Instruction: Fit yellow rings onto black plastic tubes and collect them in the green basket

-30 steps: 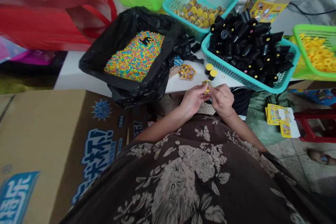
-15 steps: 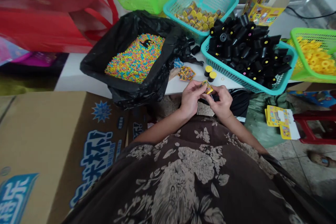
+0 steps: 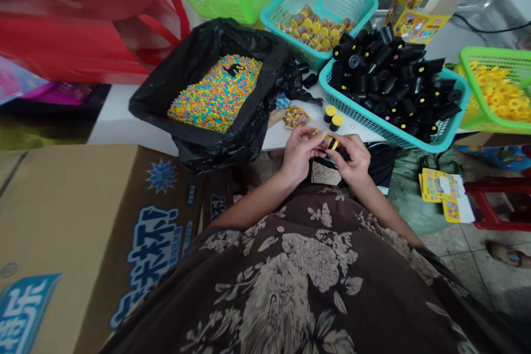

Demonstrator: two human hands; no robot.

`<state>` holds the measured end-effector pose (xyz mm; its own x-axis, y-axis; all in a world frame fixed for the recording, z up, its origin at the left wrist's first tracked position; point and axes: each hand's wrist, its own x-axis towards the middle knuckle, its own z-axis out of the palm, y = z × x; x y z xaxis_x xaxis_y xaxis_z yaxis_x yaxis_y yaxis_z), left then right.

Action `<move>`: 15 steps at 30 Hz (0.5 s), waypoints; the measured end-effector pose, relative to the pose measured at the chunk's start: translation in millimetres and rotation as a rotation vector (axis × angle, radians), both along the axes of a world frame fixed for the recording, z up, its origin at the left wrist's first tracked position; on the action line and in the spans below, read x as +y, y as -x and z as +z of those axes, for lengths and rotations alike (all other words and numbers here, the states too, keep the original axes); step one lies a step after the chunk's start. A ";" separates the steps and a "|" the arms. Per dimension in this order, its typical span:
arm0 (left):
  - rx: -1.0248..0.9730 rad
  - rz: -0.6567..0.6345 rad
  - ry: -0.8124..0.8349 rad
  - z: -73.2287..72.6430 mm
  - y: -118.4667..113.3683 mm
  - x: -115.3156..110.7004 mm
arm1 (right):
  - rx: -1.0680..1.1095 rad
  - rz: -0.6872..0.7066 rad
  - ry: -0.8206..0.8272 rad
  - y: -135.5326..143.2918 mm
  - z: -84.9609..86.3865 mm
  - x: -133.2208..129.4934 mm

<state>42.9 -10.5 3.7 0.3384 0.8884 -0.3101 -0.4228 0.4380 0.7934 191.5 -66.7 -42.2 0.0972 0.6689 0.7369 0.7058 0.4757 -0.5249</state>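
Observation:
Close above my lap, my left hand (image 3: 299,152) and my right hand (image 3: 353,158) meet with fingers pinched around a small yellow-and-black canister (image 3: 332,144). Yellow printed material lies along its left part, at my left fingers. A black part and a yellow band show beside my right fingertips. My fingers hide much of it. Just beyond, on the white table (image 3: 282,137), two black canisters with yellow lids (image 3: 336,121) stand upright. Left of these lies a small pile of yellow printed labels (image 3: 296,116).
A black plastic bag (image 3: 153,91) holds colourful beads (image 3: 215,94). One teal basket (image 3: 454,135) is heaped with black containers; another teal basket (image 3: 274,11) holds yellow-lidded canisters. Yellow rings fill a green basket (image 3: 477,110) at right. A large carton (image 3: 70,210) stands at left.
The canister between my hands has turned, so its black part and yellow band now show. My right hand has shifted slightly right. The things on the table have stayed put.

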 end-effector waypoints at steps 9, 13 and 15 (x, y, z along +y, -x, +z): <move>0.005 0.030 -0.072 5.3 -0.9 -6.4 | 0.229 0.077 0.178 -4.9 7.4 0.5; 0.007 0.022 -0.095 0.2 -1.4 -5.5 | 0.197 0.075 0.155 -7.4 6.0 0.5; -0.004 -0.016 -0.057 -2.7 -0.9 -3.1 | 0.120 0.062 0.120 -7.8 5.8 -0.2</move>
<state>43.7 -13.6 1.0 0.3538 0.8991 -0.2577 -0.4193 0.3988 0.8156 199.3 -66.9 -36.4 0.1355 0.7590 0.6369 0.6058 0.4452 -0.6594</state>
